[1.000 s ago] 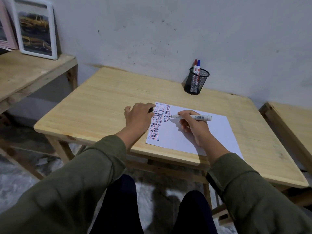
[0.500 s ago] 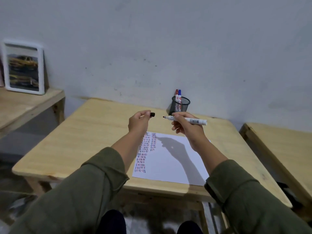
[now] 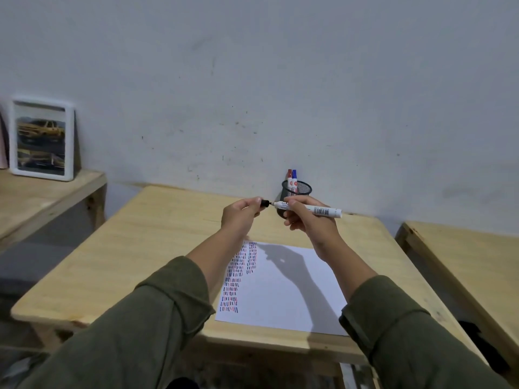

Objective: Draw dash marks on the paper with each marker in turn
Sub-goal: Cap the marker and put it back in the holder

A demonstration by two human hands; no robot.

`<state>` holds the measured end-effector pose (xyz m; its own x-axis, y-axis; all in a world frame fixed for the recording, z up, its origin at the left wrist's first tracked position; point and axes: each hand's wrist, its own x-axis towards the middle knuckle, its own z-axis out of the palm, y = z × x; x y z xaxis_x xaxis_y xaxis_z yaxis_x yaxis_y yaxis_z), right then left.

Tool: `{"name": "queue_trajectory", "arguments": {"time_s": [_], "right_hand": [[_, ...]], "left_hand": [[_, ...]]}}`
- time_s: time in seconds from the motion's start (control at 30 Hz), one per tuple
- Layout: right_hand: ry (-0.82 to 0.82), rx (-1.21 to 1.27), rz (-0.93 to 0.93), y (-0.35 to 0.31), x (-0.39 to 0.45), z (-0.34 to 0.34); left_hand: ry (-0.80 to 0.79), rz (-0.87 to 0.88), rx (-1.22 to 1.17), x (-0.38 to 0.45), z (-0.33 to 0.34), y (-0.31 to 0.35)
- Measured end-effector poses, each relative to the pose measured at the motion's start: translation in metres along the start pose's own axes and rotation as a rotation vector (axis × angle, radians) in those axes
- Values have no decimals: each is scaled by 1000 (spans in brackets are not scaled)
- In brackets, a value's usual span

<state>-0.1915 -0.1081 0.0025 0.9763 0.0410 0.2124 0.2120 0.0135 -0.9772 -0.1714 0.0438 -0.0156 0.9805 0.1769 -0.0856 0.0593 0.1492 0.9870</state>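
Observation:
A white sheet of paper [image 3: 283,293] lies on the wooden table [image 3: 157,248], with columns of red, blue and black dashes down its left side. Both hands are raised above it. My right hand [image 3: 309,223] grips a white marker [image 3: 323,210] that lies level with its tip pointing left. My left hand [image 3: 241,217] pinches the small black cap [image 3: 264,203], its mouth just touching the marker's tip. At the table's back edge a black mesh cup [image 3: 302,189] holds a red marker [image 3: 289,178] and a blue marker [image 3: 294,178].
A framed photo [image 3: 42,138] leans on the wall on a side table [image 3: 42,197] at the left. Another wooden table [image 3: 466,265] stands at the right. The wall rises right behind the mesh cup.
My right hand lifted the marker off the paper. Both hands rose and came together, and the gap between the cap and the marker tip has closed. My view tilted up.

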Motion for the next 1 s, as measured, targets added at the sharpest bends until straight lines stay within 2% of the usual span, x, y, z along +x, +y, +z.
{"name": "queue_trajectory", "arguments": {"time_s": [0.2,0.33,0.43,0.53,0.67,0.87,1.0], "right_hand": [[-20,-7,-2,0,1,1],[-60,-87,-34,-3,1,1],[-80,-118,-60,-6,2,2],[-50,-31,-58,-6,2,5],[44,149,-18,-2,-1,10],[142,331,54,7,-8,16],[15,326,90,7,-10,9]], "left_hand": [[-34,-34,31,-1,4,1],[-69,-138,-30,-2,5,9],[-78,-220,-126,-1,5,14],[-63,-276,-295,-3,13,17],[-23,-267,-464,-8,27,13],[22,-186,-458,-12,35,6],[31,-117,-316,-6,32,5]]}}
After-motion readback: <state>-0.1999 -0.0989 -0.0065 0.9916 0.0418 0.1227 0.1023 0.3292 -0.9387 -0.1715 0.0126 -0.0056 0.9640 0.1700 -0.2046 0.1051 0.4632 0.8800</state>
